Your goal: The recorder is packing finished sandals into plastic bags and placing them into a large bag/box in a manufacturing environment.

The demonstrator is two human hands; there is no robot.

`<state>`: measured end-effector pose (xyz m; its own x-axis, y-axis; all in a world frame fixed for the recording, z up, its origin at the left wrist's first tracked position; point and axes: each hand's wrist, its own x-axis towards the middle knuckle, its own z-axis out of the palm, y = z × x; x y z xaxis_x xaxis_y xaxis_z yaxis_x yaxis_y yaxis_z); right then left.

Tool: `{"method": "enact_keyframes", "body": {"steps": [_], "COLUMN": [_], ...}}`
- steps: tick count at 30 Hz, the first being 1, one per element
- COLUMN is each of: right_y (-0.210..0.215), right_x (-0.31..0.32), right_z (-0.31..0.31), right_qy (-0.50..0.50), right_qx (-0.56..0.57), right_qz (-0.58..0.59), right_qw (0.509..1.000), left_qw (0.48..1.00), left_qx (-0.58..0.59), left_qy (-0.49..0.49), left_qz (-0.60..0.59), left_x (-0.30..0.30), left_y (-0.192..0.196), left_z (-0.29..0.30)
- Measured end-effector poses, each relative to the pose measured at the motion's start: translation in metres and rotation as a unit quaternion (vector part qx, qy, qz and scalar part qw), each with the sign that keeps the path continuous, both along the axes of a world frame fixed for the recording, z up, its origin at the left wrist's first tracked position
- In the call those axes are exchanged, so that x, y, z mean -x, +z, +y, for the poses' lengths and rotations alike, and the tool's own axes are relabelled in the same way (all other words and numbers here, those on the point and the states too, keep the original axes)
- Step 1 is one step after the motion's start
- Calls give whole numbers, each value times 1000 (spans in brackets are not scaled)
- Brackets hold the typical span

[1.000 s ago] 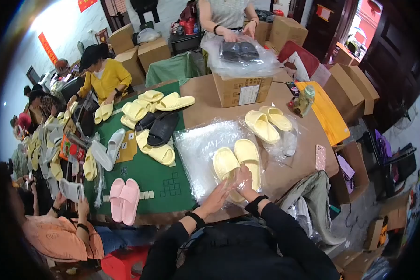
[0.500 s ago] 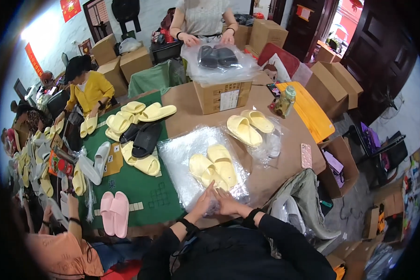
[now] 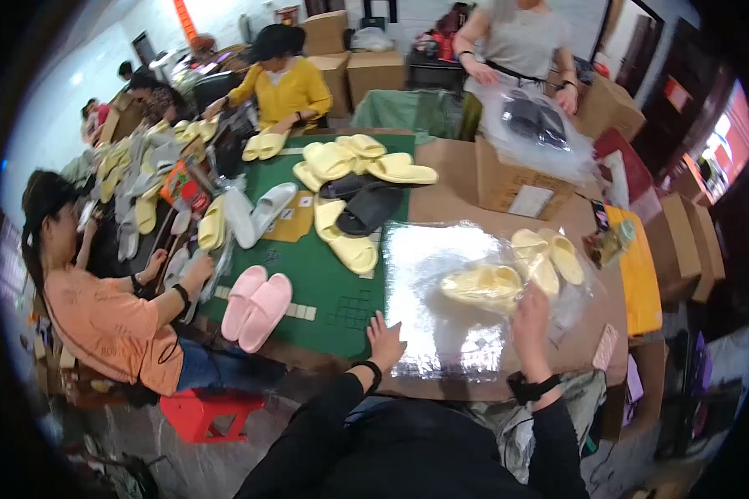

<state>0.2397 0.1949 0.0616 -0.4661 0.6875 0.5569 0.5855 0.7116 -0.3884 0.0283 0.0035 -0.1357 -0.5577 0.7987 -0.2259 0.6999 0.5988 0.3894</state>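
Crowded packing room, cartons stacked far, co-workers seated left around a green mat (image 3: 324,287) strewn with slippers. Near me, a clear plastic bag (image 3: 441,291) lies flat on the brown table (image 3: 453,175). My left hand (image 3: 384,339) rests open, palm down, on the bag's near-left edge. My right hand (image 3: 531,316) reaches to the pale yellow slippers (image 3: 484,283) inside the bag; whether it grips them I cannot tell. Judgement: slippers light, soft foam, forgiving; film thin, slick, crinkly. Best held at the bag's mouth or pinched through the film.
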Motion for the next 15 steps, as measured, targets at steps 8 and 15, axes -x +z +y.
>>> {"method": "enact_keyframes", "body": {"steps": [8,15], "right_y": [35,51], "right_x": [14,-9], "right_z": [145,127], "right_qy": [-16,41], "right_qx": [-12,-145], "right_qz": [39,48], "right_qw": [999,987], "left_qw": [998,978], "left_qx": [-2,-82], "left_qy": [57,189], "left_qz": [-25,-36], "left_x": [-12,-5], "left_y": [17,6], "left_z": [33,31]}}
